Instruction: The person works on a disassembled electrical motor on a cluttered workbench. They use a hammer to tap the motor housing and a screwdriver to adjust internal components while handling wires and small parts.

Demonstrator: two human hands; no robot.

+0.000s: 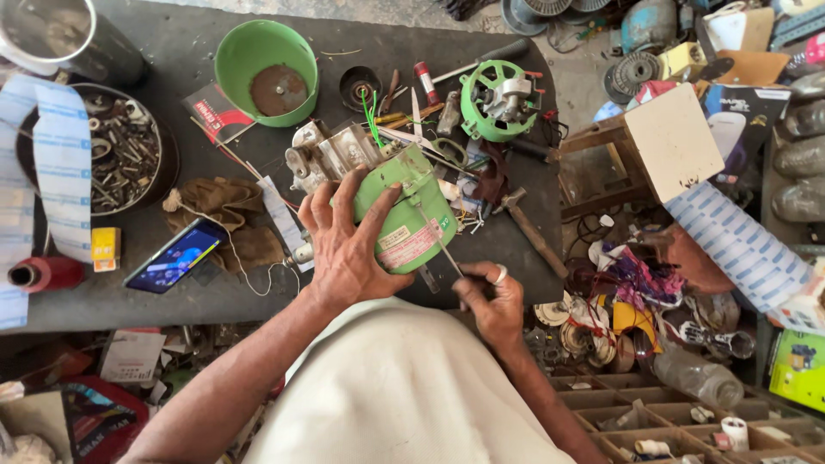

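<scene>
My left hand (344, 245) grips a green cylindrical motor housing (411, 215) with a pale label, holding it tilted over the dark workbench (198, 43). Grey metal parts and green wires stick out of its far end (331, 155). My right hand (491, 301), with a ring on one finger, pinches a thin metal tool (438, 241) whose tip rests against the housing's side.
A green plastic bowl (265, 73), a green motor frame (498, 99), a tin of scrap screws (116, 150), a lit phone (176, 256), a red thread spool (47, 273), a brown rag (225, 210) and loose hand tools crowd the bench. Another person's striped sleeve (739, 245) reaches in at right. Parts trays (670, 421) lie below.
</scene>
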